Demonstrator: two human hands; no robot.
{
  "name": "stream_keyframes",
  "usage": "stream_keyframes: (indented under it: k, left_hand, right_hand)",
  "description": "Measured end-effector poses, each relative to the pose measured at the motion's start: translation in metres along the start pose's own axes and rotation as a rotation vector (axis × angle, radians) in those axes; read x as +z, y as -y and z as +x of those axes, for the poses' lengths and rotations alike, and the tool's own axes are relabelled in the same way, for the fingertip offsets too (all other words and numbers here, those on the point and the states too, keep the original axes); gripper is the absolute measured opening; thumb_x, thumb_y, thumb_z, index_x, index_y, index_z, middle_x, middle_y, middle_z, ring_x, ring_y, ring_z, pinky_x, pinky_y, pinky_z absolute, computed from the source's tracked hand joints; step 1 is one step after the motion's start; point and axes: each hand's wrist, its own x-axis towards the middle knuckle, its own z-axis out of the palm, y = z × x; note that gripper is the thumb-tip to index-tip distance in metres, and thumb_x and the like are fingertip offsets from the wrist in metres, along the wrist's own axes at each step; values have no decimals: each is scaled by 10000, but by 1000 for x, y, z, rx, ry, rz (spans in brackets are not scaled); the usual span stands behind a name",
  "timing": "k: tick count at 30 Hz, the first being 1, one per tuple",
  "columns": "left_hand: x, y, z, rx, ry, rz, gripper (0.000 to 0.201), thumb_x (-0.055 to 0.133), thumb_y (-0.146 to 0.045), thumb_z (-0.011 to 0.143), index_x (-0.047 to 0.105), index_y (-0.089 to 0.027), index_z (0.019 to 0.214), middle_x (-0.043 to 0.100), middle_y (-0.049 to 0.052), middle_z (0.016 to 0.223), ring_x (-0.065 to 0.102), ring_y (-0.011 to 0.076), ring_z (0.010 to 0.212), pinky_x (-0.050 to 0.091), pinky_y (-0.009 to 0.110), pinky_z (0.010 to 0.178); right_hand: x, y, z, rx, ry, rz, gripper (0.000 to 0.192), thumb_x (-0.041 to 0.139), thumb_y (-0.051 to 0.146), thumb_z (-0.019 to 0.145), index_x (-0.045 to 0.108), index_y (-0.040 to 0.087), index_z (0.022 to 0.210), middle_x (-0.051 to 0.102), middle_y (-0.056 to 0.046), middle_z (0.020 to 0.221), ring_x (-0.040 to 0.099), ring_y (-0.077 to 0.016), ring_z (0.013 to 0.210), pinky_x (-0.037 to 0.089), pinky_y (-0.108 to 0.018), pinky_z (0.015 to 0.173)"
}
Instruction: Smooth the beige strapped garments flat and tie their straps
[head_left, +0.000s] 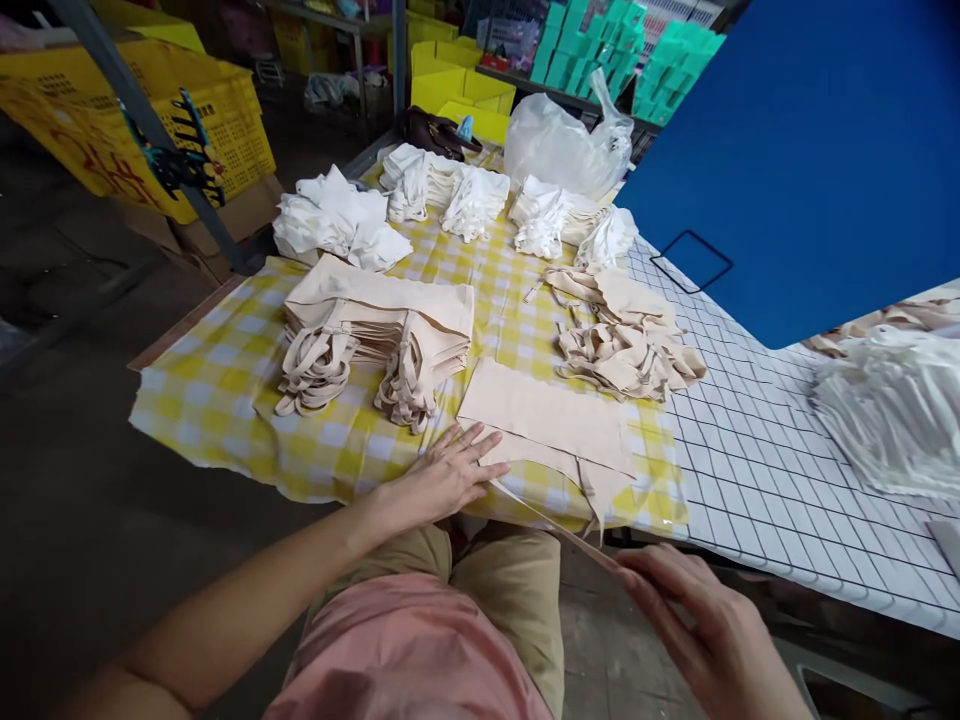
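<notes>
On your far left a yellow plastic crate (112, 120) sits beyond the counter (225, 390), which wears a yellow-checked cloth on this side. Toward its back left lies a heap of white cloth bags (337, 218), and just in front of that a neat stack of folded beige tote bags (379, 325) with their handles spilling toward you. Your left hand (446, 470) lies flat, fingers spread wide and holding nothing, its fingertips pressing the near-left edge of the single beige tote bag (551, 420), which is spread out at the front edge of the counter, right before you. A thin beige strap (551, 522) runs from that bag down past the counter's edge to your right hand (694, 615), whose grip is narrowed, finger and thumb pinching the strap's end below the counter. Behind the flat bag sits a loose pile of beige bags (626, 350), and further back a clear plastic bag (562, 140). To the right stands a blue panel (810, 150) over the white-gridded part of the counter.
</notes>
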Motion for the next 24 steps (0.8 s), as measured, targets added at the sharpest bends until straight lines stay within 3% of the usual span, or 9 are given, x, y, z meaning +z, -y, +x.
stream_keyframes:
  k: [4, 8, 13, 16, 18, 20, 22, 24]
  left_hand:
    - [5, -1, 4, -48, 8, -12, 358, 502, -281, 879, 522, -339, 1232, 353, 58, 1435, 260, 260, 1343, 253, 464, 1072]
    - [8, -3, 5, -94, 2, -52, 322, 493, -306, 883, 554, -344, 1197, 355, 60, 1433, 255, 276, 1343, 236, 499, 1068]
    - [-24, -23, 11, -106, 102, -227, 455, 542, -315, 851, 468, -211, 1287, 332, 123, 1437, 233, 268, 1353, 179, 505, 1086]
    - [-48, -43, 27, -50, 51, -494, 484, 486, -341, 881, 400, -188, 1332, 411, 100, 1395, 331, 203, 1311, 224, 401, 1086]
    - [-57, -55, 42, -40, 4, -723, 443, 471, -381, 880, 465, -195, 1282, 557, 65, 1263, 500, 174, 1159, 364, 291, 973]
    - [-57, -64, 53, -85, 3, -897, 351, 473, -393, 865, 605, -168, 1101, 684, 35, 977, 613, 152, 885, 440, 217, 760]
    - [-53, -69, 60, -167, 13, -997, 312, 470, -384, 849, 666, -141, 862, 666, 5, 676, 594, 128, 653, 419, 193, 615]
    - [-47, -70, 60, -252, -9, -1080, 316, 467, -372, 835, 654, -138, 737, 596, -16, 506, 554, 117, 550, 409, 189, 580]
  right_hand:
    - [-20, -13, 13, -149, -104, -199, 281, 412, 393, 878, 654, 251, 859, 680, -63, 773, 628, -208, 695, 470, -302, 583]
    - [-31, -18, 26, -127, -140, -253, 261, 397, 380, 889, 622, 248, 888, 673, -54, 772, 620, -197, 669, 442, -291, 555]
    - [-29, -10, 45, -126, -118, -158, 238, 382, 336, 892, 595, 234, 857, 668, -52, 780, 613, -185, 679, 441, -271, 543]
    - [-23, -2, 55, -102, -29, -69, 237, 373, 303, 885, 591, 221, 845, 659, -63, 788, 603, -182, 680, 448, -271, 556]
    - [-20, 2, 60, -94, 15, -12, 232, 369, 287, 884, 585, 213, 847, 647, -66, 795, 595, -179, 690, 450, -269, 565]
    - [-16, 3, 63, -93, 48, 39, 225, 367, 281, 890, 572, 209, 831, 629, -57, 772, 580, -168, 680, 447, -259, 567]
    - [-10, 0, 64, -91, 76, 78, 218, 364, 273, 899, 563, 206, 839, 606, -50, 775, 569, -158, 684, 449, -255, 583]
    - [-1, -6, 63, -96, 26, 77, 195, 375, 259, 891, 562, 207, 909, 587, -63, 861, 569, -166, 751, 463, -271, 628]
